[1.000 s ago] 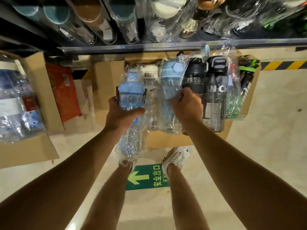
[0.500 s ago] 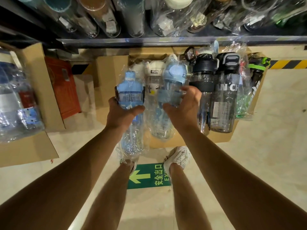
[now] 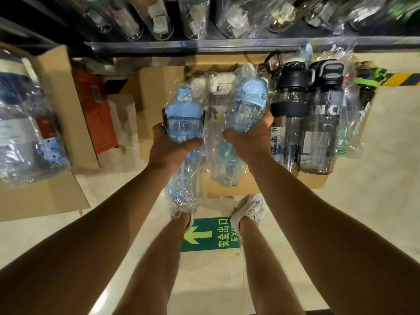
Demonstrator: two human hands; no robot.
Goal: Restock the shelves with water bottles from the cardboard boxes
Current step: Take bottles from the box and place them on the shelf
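Note:
My left hand (image 3: 169, 147) grips a blue water bottle (image 3: 183, 117) in a clear plastic bag, held above the floor. My right hand (image 3: 248, 137) grips a second light-blue bottle (image 3: 247, 103), also bagged, lifted above the open cardboard box (image 3: 254, 187). In the box stand a white-capped clear bottle (image 3: 218, 96), a black-lidded bottle (image 3: 289, 105) and a grey bottle with white letters (image 3: 322, 123). The shelf edge (image 3: 204, 45) runs across the top, with several wrapped bottles (image 3: 159, 17) on it.
A second cardboard box (image 3: 56, 92) with wrapped bottles sits at the left, an orange carton (image 3: 95, 110) beside it. A green-capped bottle (image 3: 368, 76) leans at the box's right end. My feet stand by a green exit sign (image 3: 209, 235) on the pale floor.
My right hand has closed round the light-blue bottle and lifted it up out of the box. The left hand has kept its bottle and risen slightly.

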